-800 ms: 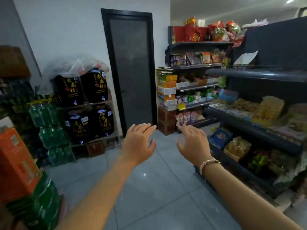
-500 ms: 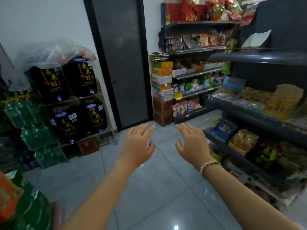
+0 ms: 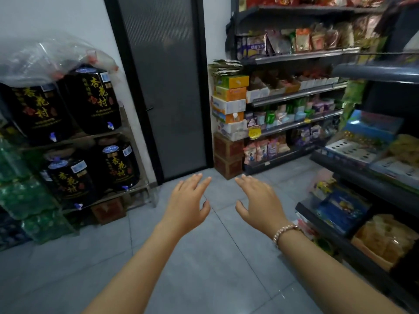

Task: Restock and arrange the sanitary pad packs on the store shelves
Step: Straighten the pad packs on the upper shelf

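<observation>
Both hands are stretched out in front of me over the grey tiled floor, palms down, fingers spread and empty. My left hand (image 3: pixel 188 202) is at the centre, and my right hand (image 3: pixel 260 205), with a bead bracelet at the wrist, is just right of it. Small colourful packs (image 3: pixel 292 114) fill the middle tiers of the far shelf unit (image 3: pixel 297 94), a good way beyond my fingertips. From here I cannot tell whether those packs are sanitary pads. Neither hand touches anything.
A dark door (image 3: pixel 163 87) stands straight ahead. Black liquor jars (image 3: pixel 90 98) on a rack and green bottle packs (image 3: pixel 25 196) line the left. Stacked cartons (image 3: pixel 229 105) stand by the far shelves. A dark shelf unit (image 3: pixel 367 189) with snacks runs along the right.
My view has moved forward and nearer to the door and the far shelves. The orange box at the left has left the view. Both hands stay outstretched and empty.
</observation>
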`<state>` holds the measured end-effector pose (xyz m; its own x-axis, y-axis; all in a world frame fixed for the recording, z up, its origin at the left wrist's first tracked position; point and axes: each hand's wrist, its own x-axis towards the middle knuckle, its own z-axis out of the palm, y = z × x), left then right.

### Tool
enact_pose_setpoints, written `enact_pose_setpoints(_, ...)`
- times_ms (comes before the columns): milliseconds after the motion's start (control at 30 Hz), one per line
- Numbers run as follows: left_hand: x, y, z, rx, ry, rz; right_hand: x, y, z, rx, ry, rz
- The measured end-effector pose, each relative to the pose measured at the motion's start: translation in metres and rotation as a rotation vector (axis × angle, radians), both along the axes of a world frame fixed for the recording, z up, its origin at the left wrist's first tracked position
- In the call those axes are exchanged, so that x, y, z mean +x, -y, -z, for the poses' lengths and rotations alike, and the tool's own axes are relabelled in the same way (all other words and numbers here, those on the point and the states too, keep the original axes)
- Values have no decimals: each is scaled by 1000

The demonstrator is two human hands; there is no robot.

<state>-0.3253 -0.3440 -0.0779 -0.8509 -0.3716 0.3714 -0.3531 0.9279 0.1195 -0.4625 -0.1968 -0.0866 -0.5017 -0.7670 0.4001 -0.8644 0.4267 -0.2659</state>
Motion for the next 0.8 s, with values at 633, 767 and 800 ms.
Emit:
enact_pose_setpoints(633,-352,276,2,46,60,56,-339,270,18,58,52,81)
enact_pose_setpoints(767,-438,337,-6,9,72,119,-414,318,11,34,83,162)
enact_pose_setpoints(800,-459,348,-6,6,73,136,-431,326,10,28,92,179)
